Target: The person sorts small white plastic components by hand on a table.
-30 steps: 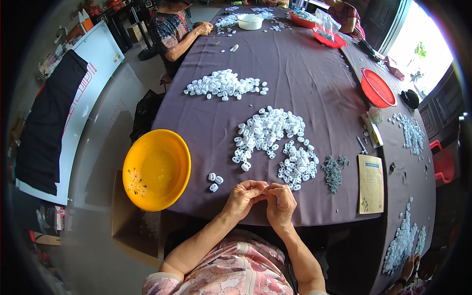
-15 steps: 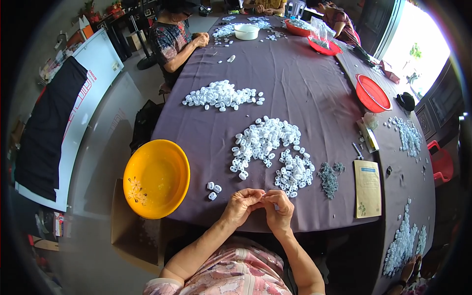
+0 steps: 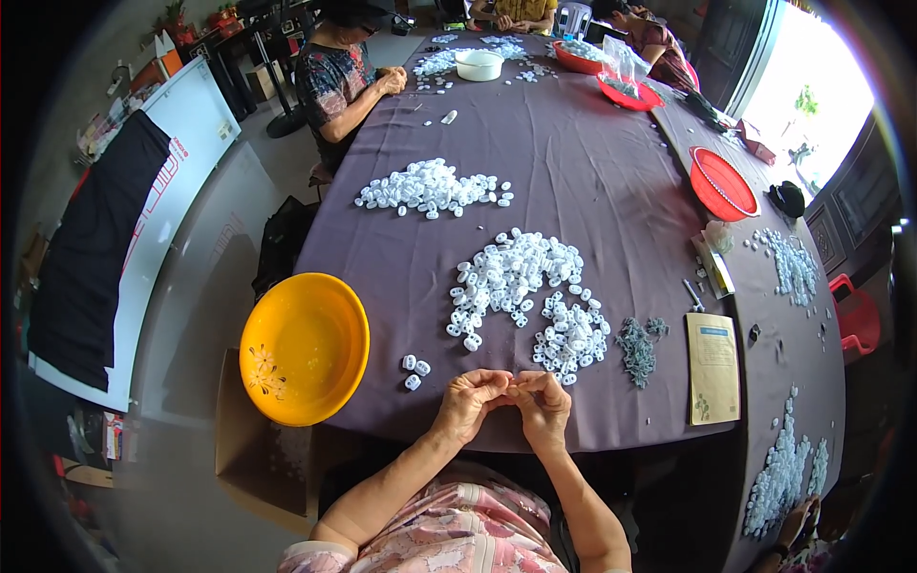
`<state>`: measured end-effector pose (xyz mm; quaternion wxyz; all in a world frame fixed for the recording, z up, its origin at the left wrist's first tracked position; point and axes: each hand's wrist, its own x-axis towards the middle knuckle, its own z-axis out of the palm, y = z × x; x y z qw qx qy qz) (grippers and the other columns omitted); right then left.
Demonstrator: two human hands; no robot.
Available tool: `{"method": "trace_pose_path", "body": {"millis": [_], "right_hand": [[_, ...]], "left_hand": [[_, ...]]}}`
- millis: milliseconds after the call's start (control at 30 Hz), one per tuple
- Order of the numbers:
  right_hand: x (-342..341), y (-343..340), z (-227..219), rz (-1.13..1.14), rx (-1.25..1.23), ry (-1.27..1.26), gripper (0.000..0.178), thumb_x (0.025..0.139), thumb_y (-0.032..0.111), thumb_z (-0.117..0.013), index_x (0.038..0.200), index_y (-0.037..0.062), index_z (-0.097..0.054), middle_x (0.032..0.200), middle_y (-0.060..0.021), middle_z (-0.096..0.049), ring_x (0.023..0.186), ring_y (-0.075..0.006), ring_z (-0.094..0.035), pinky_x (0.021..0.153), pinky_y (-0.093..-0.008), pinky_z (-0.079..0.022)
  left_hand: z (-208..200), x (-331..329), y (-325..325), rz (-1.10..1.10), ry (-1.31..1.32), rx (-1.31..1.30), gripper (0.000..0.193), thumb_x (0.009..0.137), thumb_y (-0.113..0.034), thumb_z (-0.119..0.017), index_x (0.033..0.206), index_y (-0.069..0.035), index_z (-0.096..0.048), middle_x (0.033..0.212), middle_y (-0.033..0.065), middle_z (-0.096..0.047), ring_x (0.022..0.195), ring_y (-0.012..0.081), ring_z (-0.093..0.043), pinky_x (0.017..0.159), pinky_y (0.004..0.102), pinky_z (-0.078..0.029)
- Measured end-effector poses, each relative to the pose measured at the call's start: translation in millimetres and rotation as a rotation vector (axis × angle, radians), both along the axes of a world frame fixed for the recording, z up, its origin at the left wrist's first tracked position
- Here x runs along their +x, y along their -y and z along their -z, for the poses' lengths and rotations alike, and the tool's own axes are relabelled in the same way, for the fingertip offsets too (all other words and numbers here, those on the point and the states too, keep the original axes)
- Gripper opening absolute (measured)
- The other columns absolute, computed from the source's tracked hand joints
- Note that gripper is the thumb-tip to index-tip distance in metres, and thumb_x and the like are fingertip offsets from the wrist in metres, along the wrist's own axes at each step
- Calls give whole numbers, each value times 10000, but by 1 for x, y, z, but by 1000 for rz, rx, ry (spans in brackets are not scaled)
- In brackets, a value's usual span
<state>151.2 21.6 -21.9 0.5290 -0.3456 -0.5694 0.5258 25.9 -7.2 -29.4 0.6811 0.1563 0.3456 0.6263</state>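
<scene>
My left hand [image 3: 470,399] and my right hand [image 3: 543,406] meet over the near edge of the cloth-covered table, fingertips pinched together. Whatever sits between the fingers is too small and covered to make out. Just beyond them lie small white oval plastic pieces with dark holes, in a large heap [image 3: 521,267] and a smaller heap [image 3: 573,334] by my right hand. A few white pieces [image 3: 414,367] rest apart to the left of my left hand. Right of the smaller heap is a pile of small grey-blue parts [image 3: 638,351].
A yellow basin [image 3: 306,349] stands at the left table edge above a cardboard box [image 3: 263,477]. Another white heap [image 3: 430,186] lies farther off. To the right are a tan booklet [image 3: 714,368] and a red basket [image 3: 721,181]. A person [image 3: 334,86] works at the far left; others sit beyond.
Both hands stay in nearly the same place, with a slight shift of the right fingers. A bit of white that showed at the right fingers is now hidden. The heaps look unchanged.
</scene>
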Motion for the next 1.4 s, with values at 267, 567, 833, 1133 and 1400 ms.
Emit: {"method": "trace_pose_path", "body": {"millis": [267, 567, 833, 1133, 1400], "right_hand": [[0, -1, -4, -54, -78, -96, 146, 756, -101, -591, 734, 6, -493, 795, -66, -594, 710, -84, -538, 651, -210, -451], [2, -5, -3, -111, -98, -120, 127, 764, -91, -586, 750, 0, -499, 805, -68, -589, 713, -89, -549, 633, -214, -464], [-1, -5, -1, -79, -162, -209, 148, 767, -95, -572, 758, 27, -488, 811, -65, -572, 715, -98, -544, 669, -215, -448], [3, -4, -13, -48, -246, -362, 120, 809, -39, -549, 784, 42, -463, 863, -68, -563, 793, -99, -529, 731, -219, -434], [60, -35, -44, 143, -172, -249, 86, 835, 22, -551, 843, 33, -466, 760, -72, -586, 596, -99, -558, 509, -214, -462]], "left_hand": [[-5, 0, 0, -18, 12, -27, 101, 816, -65, -578, 879, 2, -619, 840, 89, -630, 756, 177, -608, 735, 334, -508], [-5, -4, -3, 29, -18, -28, 114, 813, -69, -578, 895, 3, -611, 857, 97, -621, 782, 195, -603, 771, 389, -501], [1, -5, -2, 41, 92, -12, 147, 846, -99, -542, 927, 4, -608, 883, 97, -619, 828, 192, -597, 800, 381, -488], [-4, -2, -5, 57, 132, -35, 148, 845, -110, -555, 928, 1, -605, 863, 97, -624, 773, 200, -607, 754, 334, -496], [-5, -10, -2, 68, 103, -55, 153, 829, -95, -568, 943, 5, -585, 906, 138, -621, 772, 209, -616, 734, 338, -520]]}}
